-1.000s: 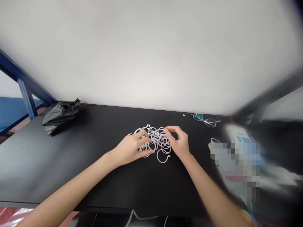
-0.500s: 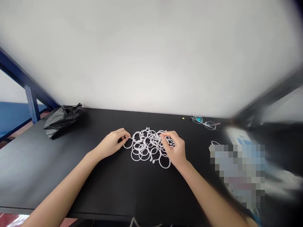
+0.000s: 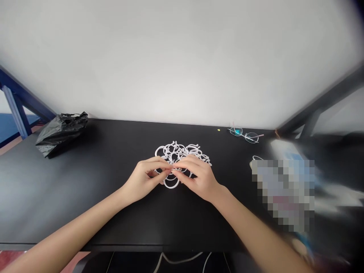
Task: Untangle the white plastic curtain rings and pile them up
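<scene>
In front of me my left hand (image 3: 146, 177) and my right hand (image 3: 200, 176) meet fingertip to fingertip. Both are closed in a pinch on a white ring (image 3: 171, 187), whose lower loop shows under the fingers. Its top part, where the fingertips press together, is hidden. Just behind and partly beneath the hands lies a loose pile of several white rings (image 3: 174, 146), thin open loops with small knobs at their ends. They overlap each other, and my fingers cover the near part of the pile.
The black table (image 3: 127, 223) reaches back to a pale wall. A crumpled black plastic bag (image 3: 62, 131) lies at the left. Eyeglasses (image 3: 243, 135) and a small yellow bit (image 3: 218, 130) are at the back right. Nearer right, a blurred, pixelated object (image 3: 284, 193) lies beside a white-and-blue pack (image 3: 284, 148).
My hands have come together from either side of the pile, the left moving right and the right moving left and down. They now hold one white ring between them. The view has shifted slightly.
</scene>
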Demonstrator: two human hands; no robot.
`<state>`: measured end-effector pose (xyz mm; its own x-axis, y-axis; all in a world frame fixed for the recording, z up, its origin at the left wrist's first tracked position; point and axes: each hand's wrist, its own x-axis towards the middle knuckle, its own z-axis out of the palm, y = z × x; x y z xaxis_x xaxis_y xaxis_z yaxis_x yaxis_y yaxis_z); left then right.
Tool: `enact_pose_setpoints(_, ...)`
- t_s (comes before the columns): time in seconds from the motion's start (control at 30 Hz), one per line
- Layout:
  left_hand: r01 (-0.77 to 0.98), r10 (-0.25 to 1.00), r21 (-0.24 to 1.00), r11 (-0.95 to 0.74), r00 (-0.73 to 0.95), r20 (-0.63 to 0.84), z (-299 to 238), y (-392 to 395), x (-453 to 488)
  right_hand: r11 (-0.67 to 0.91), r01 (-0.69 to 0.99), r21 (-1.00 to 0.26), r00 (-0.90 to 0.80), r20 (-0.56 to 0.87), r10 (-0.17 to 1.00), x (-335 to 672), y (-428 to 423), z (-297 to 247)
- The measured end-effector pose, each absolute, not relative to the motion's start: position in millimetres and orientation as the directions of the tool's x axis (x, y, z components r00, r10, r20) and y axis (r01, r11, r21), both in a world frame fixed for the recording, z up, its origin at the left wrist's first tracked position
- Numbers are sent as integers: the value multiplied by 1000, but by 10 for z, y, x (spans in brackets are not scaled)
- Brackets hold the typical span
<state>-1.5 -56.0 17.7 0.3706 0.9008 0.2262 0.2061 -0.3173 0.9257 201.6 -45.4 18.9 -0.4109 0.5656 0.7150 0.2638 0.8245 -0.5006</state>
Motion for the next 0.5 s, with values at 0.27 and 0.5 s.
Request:
enact_pose_setpoints(0.27, 141, 930, 967, -210, 334, 154, 219, -482, -120, 662, 186, -726, -373, 572, 731, 2048, -460, 198)
enact_pose_setpoints(0.5, 18, 940, 994, -107, 326, 95, 210, -488, -117, 630, 136, -765, -396, 541, 742, 2019, -504, 220)
